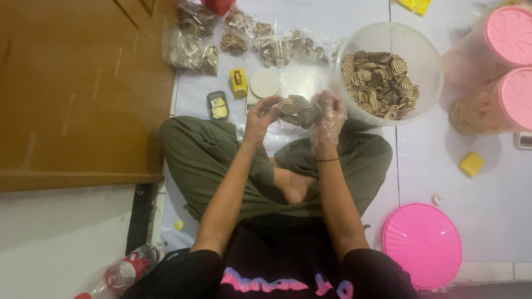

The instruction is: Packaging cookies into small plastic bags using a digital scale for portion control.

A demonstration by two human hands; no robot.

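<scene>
I sit cross-legged on the floor. Both hands hold a small clear plastic bag of brown-and-cream swirl cookies (297, 109) above my knees. My left hand (260, 117) is bare and pinches the bag's left side. A thin clear plastic glove covers my right hand (329, 113), which grips the bag's right side. Just right of my hands stands a large clear round tub (429, 61) holding many loose swirl cookies (380, 84).
Several filled cookie bags (233, 34) lie at the back. A yellow tape dispenser (239, 82), a round white lid (265, 83) and a small tin (218, 105) sit ahead. Pink-lidded jars (512, 66), a pink lid (422, 245), a yellow block (471, 164), a brown door (77, 94) and a bottle (128, 270) surround me.
</scene>
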